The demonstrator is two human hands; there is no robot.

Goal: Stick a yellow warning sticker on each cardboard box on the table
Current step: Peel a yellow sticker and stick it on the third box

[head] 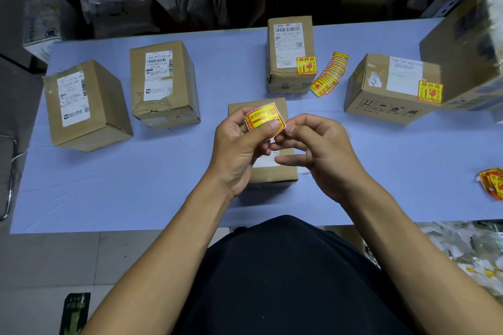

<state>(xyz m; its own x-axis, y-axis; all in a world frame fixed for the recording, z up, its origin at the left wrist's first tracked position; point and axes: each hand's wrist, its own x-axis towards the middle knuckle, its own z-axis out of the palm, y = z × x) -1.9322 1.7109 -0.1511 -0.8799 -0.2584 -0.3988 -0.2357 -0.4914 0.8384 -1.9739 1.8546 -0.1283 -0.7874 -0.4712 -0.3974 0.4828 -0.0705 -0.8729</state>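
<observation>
My left hand (239,149) pinches a yellow-and-red warning sticker (262,117) between thumb and fingers, held above a small cardboard box (275,171) in the table's middle. My right hand (318,149) touches the sticker's right edge with thumb and forefinger. Two boxes at the left, one far left (84,106) and one beside it (163,84), carry only white labels. The back box (291,54) and the right box (389,90) each bear a yellow sticker.
A strip of spare stickers (330,73) lies between the back and right boxes. More stickers (492,182) lie at the right edge. A large carton (468,43) stands at the far right. The table (136,185) has a pale blue cover. Parcels crowd the floor behind.
</observation>
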